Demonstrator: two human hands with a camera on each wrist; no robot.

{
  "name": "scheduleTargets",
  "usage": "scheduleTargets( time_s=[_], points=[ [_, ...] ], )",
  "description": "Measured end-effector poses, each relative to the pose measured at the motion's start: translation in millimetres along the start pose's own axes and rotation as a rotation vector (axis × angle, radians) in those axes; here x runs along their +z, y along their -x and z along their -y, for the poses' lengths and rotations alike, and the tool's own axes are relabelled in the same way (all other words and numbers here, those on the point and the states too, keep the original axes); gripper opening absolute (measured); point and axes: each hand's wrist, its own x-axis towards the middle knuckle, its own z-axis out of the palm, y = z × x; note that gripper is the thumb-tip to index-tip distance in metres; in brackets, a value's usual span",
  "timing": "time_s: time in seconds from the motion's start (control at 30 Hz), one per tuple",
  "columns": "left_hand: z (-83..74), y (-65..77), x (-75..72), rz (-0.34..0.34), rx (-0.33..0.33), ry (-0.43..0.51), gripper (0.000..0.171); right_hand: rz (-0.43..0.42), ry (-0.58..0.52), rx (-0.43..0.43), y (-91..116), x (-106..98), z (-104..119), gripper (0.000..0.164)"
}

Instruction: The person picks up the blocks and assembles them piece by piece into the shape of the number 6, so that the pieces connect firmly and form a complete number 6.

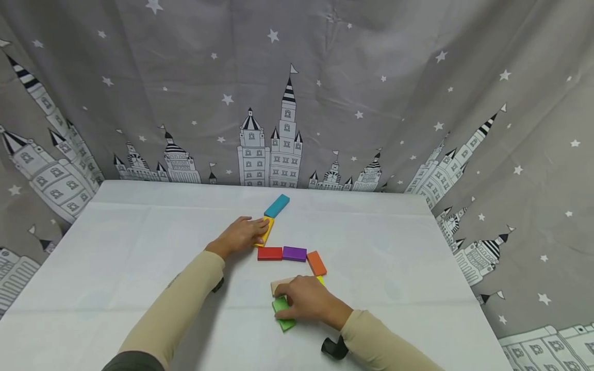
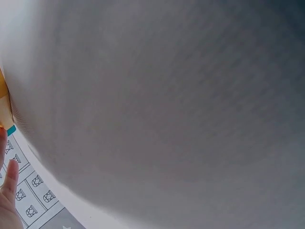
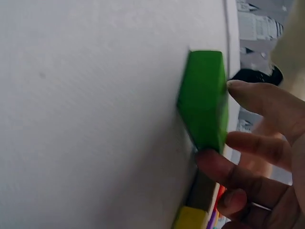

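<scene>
My left hand (image 1: pixel 241 234) has its fingers over a yellow block (image 1: pixel 266 233) and grips it near its ends. In the left wrist view, fingers (image 2: pixel 10 181) and a bit of the yellow block (image 2: pixel 3 88) show at the left edge. A blue block (image 1: pixel 277 205) lies against the yellow block's far end. My right hand (image 1: pixel 308 299) pinches a green block (image 1: pixel 280 305) between thumb and fingers. More green (image 1: pixel 286 324) shows just below it, at an angle. In the right wrist view, the thumb and a fingertip touch the green piece (image 3: pixel 202 95).
A red block (image 1: pixel 269 253) and a purple block (image 1: pixel 294 254) lie end to end, with an orange block (image 1: pixel 317 263) slanting beside them. A plain wooden block (image 1: pixel 280 284) and a bright yellow block (image 1: pixel 320 280) are partly hidden by my right hand. A grey castle-print curtain (image 1: pixel 195 77) hangs behind the white table (image 1: pixel 139 232).
</scene>
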Motion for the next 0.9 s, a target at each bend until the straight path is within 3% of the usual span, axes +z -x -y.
scheduleTargets(
  time_s=[0.23,0.5,0.7,0.9],
  points=[
    [-1.2,0.2,-1.8,0.001,0.000,-0.008,0.054,0.036,0.037,0.064,-2.6,1.5,6.7,0.042],
    [-1.8,-0.3,-1.1,0.021,-0.018,-0.016,0.055,0.053,0.002,0.098,-6.6,1.9,10.4,0.031],
    [-0.8,-0.3,-0.2,0.011,-0.010,-0.023,0.055,0.046,-0.029,0.058,-8.6,-4.9,13.1,0.026],
    [-0.9,-0.1,-0.3,0.002,-0.006,-0.010,0.055,-0.014,0.021,-0.006,-15.6,-21.4,13.7,0.025]
  ],
)
